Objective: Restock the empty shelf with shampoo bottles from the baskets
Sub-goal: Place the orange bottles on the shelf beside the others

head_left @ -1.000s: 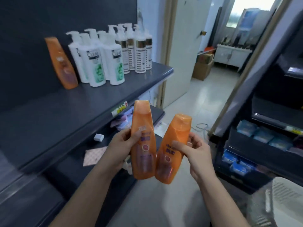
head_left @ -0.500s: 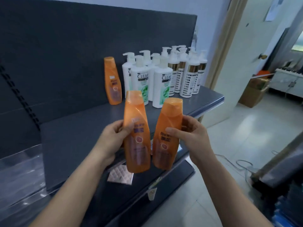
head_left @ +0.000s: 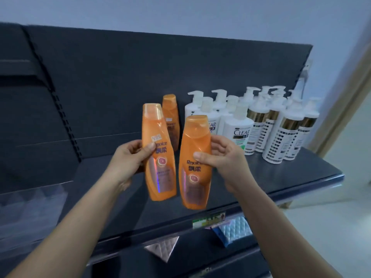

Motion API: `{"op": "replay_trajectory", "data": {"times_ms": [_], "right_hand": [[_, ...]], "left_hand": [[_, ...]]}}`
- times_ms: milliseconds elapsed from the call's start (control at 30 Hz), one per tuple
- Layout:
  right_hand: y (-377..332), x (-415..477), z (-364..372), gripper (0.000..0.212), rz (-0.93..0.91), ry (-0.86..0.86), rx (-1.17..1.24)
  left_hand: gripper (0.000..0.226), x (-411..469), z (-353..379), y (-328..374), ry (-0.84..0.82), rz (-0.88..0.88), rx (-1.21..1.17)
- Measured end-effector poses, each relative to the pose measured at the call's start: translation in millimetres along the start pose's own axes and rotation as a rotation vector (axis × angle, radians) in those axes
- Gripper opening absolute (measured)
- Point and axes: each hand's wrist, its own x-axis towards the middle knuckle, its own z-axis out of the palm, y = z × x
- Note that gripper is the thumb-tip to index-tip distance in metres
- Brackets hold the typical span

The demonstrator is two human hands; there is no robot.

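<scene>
My left hand [head_left: 129, 158] grips an orange shampoo bottle [head_left: 158, 155] upright, thumb across its label. My right hand [head_left: 224, 157] grips a second orange shampoo bottle [head_left: 195, 169] beside it, a little lower. Both bottles hang above the dark shelf [head_left: 261, 177], in front of its back panel. A third orange bottle [head_left: 171, 119] stands on the shelf against the back panel, just behind the held pair. To its right stand several white pump bottles [head_left: 239, 127], some with green labels, some with gold bands [head_left: 281, 133].
The shelf's left part [head_left: 104, 189] is bare dark surface. A clear plastic divider [head_left: 30, 205] sits at the far left. A price tag [head_left: 208, 218] hangs on the shelf's front edge. Lower shelves hold quilted packets [head_left: 234, 229]. A door frame [head_left: 345, 109] lies to the right.
My view has swung left to face the shelf squarely. Both hands have carried the two orange bottles up and closer to the back panel, near the standing orange bottle.
</scene>
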Motion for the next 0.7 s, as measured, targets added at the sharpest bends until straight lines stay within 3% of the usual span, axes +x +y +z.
{"op": "replay_trajectory", "data": {"times_ms": [133,267,567,700], "right_hand": [[3.7,31.1,12.6,0.058,-0.010,-0.035,0.025],[11.3,63.5,28.5,0.067,-0.019,-0.055,-0.007],[34.3,115.2,62.8,0.055,-0.027,-0.084,-0.071],[47.6,129.2,70.3,0.064,0.001,-0.057,-0.093]], "left_hand": [[0.017,22.4,-9.3,2.4,0.053,0.026,0.027],[0.024,49.0,-21.7,0.5,0.049,0.031,0.059],[0.018,112.6,-36.3,-15.9,0.052,0.048,0.142],[0.025,133.8,-42.1,-26.8,0.039,0.057,0.162]]}}
